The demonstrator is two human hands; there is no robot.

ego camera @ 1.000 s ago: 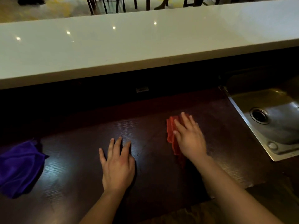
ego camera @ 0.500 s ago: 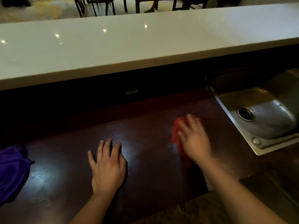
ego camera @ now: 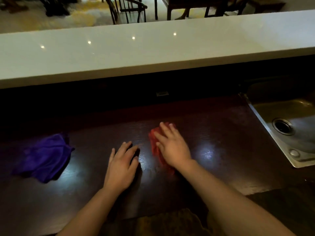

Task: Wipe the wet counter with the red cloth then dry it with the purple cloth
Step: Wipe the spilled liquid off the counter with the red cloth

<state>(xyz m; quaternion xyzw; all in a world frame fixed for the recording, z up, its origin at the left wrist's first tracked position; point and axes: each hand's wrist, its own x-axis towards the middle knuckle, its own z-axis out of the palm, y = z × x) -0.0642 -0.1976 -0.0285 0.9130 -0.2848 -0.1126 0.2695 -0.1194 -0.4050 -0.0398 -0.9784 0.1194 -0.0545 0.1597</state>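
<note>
While the right hand [ego camera: 173, 147] lies flat on the red cloth [ego camera: 156, 147], palm down with fingers spread and stretched forward, the cloth is pressed against the dark wooden bench [ego camera: 230, 150] beneath it. Only the cloth's left edge and a strip running back toward the wrist show from under the hand; the rest is covered. The fingertips are blurred, so how far the cloth reaches ahead of them is hard to tell.

The left hand [ego camera: 121, 165] rests just to the left of the right one, also open and palm down, its fingers together and laid straight on the bare bench. It holds nothing and does not touch the red cloth; a narrow band of shiny wood separates the two.

The purple cloth [ego camera: 45, 156] lies crumpled on the bench well to the left of the left hand, apart from both hands.

Pale glossy patches show on the wood: one between the purple cloth and the left hand, one between the hands, and one just right of the right hand.

Far to the right of the right hand, a steel sink [ego camera: 293, 150] is set into the bench, its round drain [ego camera: 282, 126] visible. Ahead of both hands, beyond a dark recess, runs a raised white ledge [ego camera: 153, 51] carrying small reflected light spots.
</note>
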